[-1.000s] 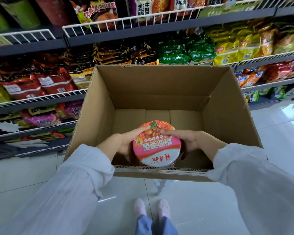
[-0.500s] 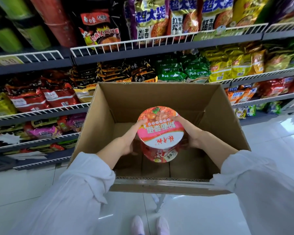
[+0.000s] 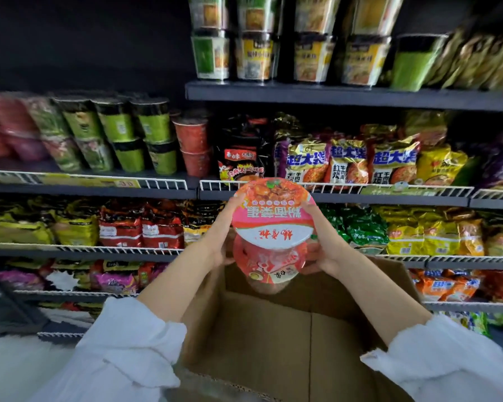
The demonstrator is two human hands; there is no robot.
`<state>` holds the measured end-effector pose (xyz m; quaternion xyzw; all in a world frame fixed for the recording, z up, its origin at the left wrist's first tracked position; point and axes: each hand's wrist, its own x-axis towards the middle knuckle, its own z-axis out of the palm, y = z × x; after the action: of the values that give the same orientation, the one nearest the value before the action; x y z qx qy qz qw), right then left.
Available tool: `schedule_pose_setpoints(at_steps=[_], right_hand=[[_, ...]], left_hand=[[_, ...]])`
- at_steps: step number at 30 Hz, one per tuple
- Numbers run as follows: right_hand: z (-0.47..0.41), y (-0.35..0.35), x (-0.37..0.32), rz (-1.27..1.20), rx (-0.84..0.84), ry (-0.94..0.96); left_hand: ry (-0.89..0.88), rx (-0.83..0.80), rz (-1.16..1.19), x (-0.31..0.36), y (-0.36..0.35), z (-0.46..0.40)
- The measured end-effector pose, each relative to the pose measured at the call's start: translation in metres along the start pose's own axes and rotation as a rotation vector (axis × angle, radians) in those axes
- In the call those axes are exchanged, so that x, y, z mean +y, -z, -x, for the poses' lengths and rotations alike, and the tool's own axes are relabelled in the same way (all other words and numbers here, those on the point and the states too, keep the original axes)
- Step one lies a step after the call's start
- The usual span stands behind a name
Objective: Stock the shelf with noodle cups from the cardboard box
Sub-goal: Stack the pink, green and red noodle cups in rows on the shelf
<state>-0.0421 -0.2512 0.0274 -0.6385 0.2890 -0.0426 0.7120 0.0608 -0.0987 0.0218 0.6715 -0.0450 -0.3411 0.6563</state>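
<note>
Both hands gripped two stacked noodle cups: the left hand (image 3: 219, 235) curled round one side, the right hand (image 3: 320, 250) round the other. The noodle cups (image 3: 273, 227), red and pink with a round lid bearing white and pink bands of print, were held above the open cardboard box (image 3: 273, 338), before a shelf (image 3: 331, 195) of packets.

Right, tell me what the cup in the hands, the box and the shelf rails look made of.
Noodle cup: glossy printed lid, likely foil or coated paper; it catches light.
Cardboard box: matte brown corrugated card; fluting shows along its near edge.
Shelf rail: thin white bars, probably coated metal wire.
</note>
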Motion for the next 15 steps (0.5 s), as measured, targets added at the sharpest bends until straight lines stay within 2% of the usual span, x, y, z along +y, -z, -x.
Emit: schedule_pose_setpoints(at_steps=[7,15], right_hand=[[-0.034,-0.123,-0.062,0.08,-0.132,0.143],[-0.091,-0.351,-0.097,0.062,-0.261,0.194]], left_hand=[[-0.234,0.159,0.05,0.063,0.12,0.017],[-0.294,0.329,0.033,0.112,0.33,0.016]])
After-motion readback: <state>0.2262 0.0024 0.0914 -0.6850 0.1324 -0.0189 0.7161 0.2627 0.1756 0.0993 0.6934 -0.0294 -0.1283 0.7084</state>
